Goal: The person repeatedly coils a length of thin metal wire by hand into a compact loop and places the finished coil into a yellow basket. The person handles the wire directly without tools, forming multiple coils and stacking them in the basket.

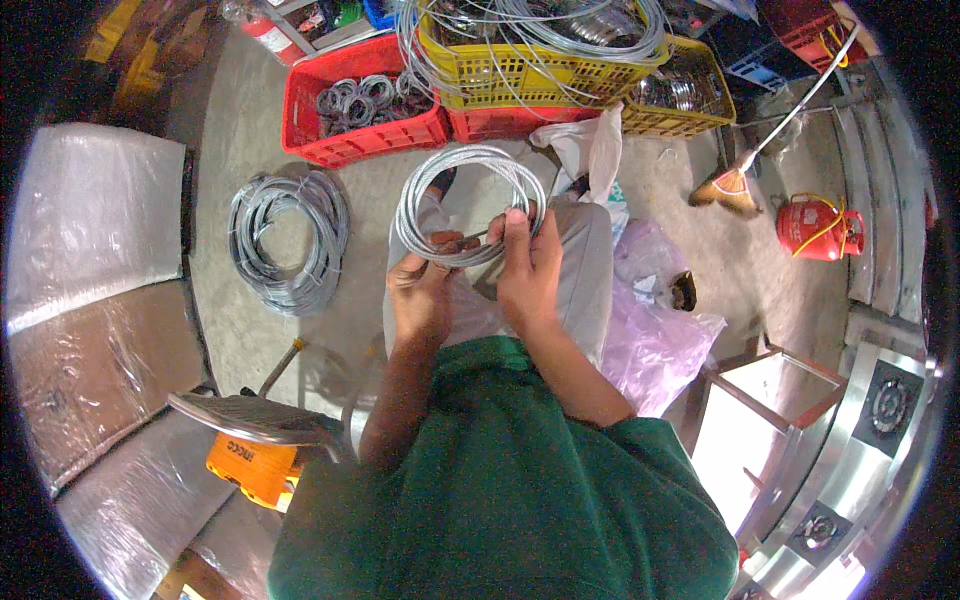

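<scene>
A coil of silvery wire rope is held up over my lap between both hands. My left hand is closed at the coil's lower left edge, its fingertips pinching the strands. On the lower right side of the loop, my right hand grips the strands with the thumb on top. A short dark length, perhaps a wire end, runs between the fingertips of the two hands; its exact kind is too small to tell. To the left on the floor lies a larger bundle of grey wire coils.
Ahead stand a red crate of small coils and yellow crates heaped with wire. Purple plastic bags lie by my right leg. Farther right are a broom and a red gas cylinder. Wrapped panels line the left.
</scene>
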`<act>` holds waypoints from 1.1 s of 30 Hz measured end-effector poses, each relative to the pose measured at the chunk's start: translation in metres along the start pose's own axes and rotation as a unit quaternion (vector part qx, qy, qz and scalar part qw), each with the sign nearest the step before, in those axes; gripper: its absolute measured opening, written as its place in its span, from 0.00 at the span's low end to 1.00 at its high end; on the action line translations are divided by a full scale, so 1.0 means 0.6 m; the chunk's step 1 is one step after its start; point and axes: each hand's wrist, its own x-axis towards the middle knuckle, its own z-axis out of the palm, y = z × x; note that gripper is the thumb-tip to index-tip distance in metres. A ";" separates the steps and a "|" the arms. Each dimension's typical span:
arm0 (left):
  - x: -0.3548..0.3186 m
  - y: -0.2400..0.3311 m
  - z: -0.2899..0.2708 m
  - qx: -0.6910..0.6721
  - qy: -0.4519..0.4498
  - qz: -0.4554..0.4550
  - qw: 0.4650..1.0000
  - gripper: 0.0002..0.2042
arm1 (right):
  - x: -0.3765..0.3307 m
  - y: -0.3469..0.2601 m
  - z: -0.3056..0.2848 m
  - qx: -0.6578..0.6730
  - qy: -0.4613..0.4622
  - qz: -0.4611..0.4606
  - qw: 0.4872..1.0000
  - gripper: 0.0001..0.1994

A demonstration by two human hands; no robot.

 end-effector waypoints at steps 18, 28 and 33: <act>0.005 -0.013 -0.014 -0.155 -0.129 0.003 0.979 0.07 | -0.032 0.035 0.018 -0.068 0.091 -0.051 0.992 0.18; -0.003 0.058 -0.056 -0.098 -0.304 -0.100 0.942 0.42 | -0.005 0.021 -0.030 -0.170 -0.047 -0.021 0.984 0.12; 0.048 0.087 -0.059 -0.392 -0.369 -0.349 0.767 0.44 | -0.008 0.019 -0.053 -0.177 -0.221 -0.064 0.957 0.14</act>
